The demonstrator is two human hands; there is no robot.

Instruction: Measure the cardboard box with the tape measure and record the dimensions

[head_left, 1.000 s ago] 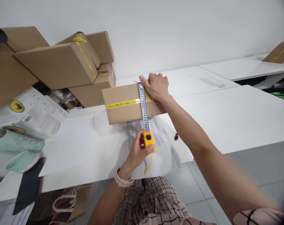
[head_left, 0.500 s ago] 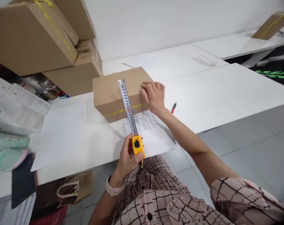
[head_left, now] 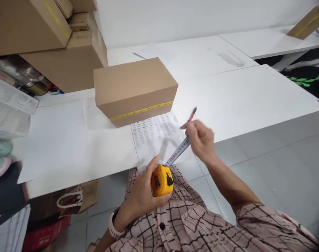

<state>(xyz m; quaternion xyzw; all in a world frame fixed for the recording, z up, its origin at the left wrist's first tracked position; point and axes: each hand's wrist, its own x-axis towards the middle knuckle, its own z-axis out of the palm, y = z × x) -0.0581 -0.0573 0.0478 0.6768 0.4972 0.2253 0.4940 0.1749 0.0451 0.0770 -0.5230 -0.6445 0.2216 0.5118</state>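
Note:
My left hand [head_left: 142,190] is closed round a yellow tape measure [head_left: 162,180], held off the table's front edge above my lap. Its metal blade [head_left: 177,152] runs up and right to my right hand [head_left: 200,138], which pinches the blade's tip. A cardboard box [head_left: 134,89] with a yellow tape band lies on the white table [head_left: 241,94] beyond both hands, untouched. A printed sheet of figures [head_left: 155,134] lies in front of the box. A red pen [head_left: 192,113] lies on the table just behind my right hand.
Larger cardboard boxes [head_left: 43,38] are stacked at the back left over cluttered items. White paper sheets [head_left: 70,147] cover the table's left part. A paper bag [head_left: 75,199] stands on the floor below. Another box [head_left: 306,22] rests on a far table.
The tape came off the box. My right hand left the box top and now pinches the blade's end near the pen. My left hand drew the tape measure back toward my lap.

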